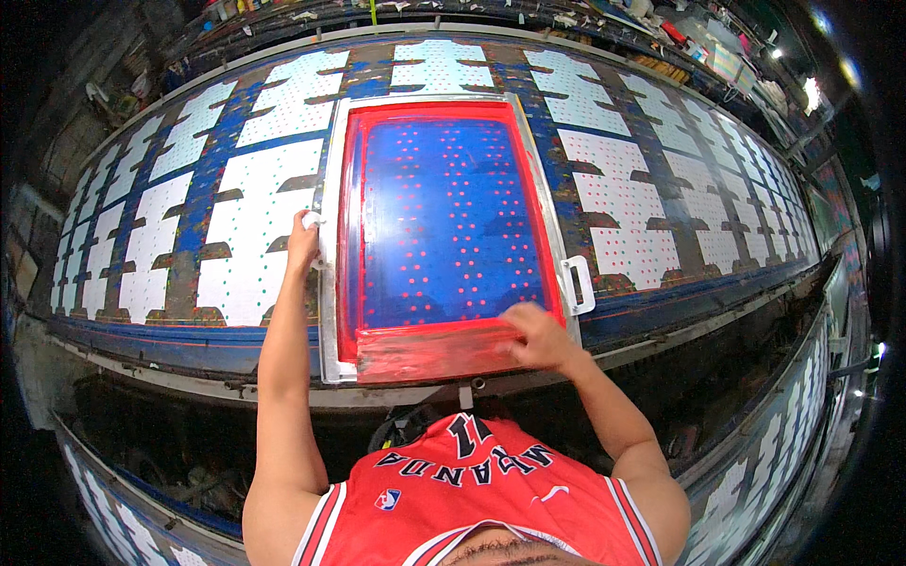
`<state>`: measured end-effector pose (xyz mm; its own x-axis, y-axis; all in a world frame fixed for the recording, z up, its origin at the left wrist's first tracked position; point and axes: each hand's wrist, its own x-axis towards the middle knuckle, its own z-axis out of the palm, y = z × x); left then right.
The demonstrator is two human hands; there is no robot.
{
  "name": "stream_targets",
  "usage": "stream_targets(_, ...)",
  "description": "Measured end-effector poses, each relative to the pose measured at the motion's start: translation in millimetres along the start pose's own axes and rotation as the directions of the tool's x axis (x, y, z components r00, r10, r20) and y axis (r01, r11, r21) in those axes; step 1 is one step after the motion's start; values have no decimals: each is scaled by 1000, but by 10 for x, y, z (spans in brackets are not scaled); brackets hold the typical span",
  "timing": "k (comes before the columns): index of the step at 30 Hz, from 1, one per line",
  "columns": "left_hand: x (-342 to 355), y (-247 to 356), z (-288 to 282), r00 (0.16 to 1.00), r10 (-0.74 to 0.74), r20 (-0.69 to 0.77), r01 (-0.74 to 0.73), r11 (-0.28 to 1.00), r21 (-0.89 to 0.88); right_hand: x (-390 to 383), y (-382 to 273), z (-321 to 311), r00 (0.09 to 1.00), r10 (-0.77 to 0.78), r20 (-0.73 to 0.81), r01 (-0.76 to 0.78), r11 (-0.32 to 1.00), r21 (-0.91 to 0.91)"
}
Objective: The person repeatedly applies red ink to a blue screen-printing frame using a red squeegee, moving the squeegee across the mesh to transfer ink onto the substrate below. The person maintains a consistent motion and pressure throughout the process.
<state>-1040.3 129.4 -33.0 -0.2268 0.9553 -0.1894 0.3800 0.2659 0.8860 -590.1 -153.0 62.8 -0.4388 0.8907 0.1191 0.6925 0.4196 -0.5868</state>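
Red-smeared squeegee [425,355] lies crosswise; framed screen [439,217] runs lengthwise, away from the person.

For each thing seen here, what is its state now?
Left hand: closed on left handle
Right hand: at right end of squeegee, blurred
Squeegee: smeared red
Frame: lying on table
Right handle: not held
White sheet left of frame: green-dotted
White sheet right of frame: pink-dotted
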Motion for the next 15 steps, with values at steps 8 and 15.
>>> stream_targets(8,34,-33,1,1000,-2,10,2,999,41,-76,-311,268,919,-145,366,250,933,-258)
stream_targets(15,-6,-3,4,1000,27,2,-27,999,26,-45,-373,303,936,-236,261,331,845,-420)
